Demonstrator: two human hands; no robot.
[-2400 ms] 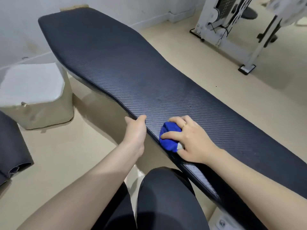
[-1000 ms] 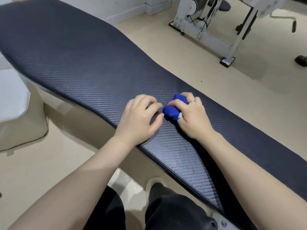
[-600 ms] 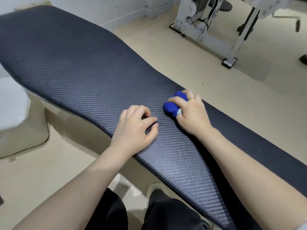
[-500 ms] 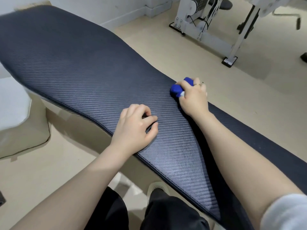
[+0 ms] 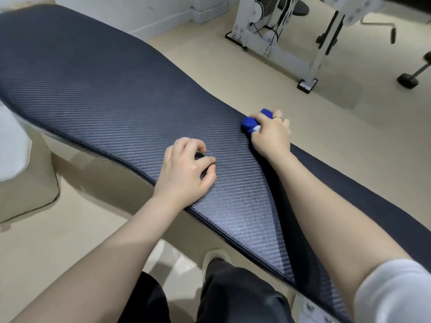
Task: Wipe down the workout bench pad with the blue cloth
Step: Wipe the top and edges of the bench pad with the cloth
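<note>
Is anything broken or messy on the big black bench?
Nothing stands out. The bench pad shows no tear, spill or stain. The right hand holds the blue cloth bunched up at the pad's far edge, and the left hand rests on the pad.

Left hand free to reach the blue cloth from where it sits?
Probably yes. The left hand rests on the bench pad with bare pad between it and the blue cloth. But the right hand covers most of the cloth.
</note>
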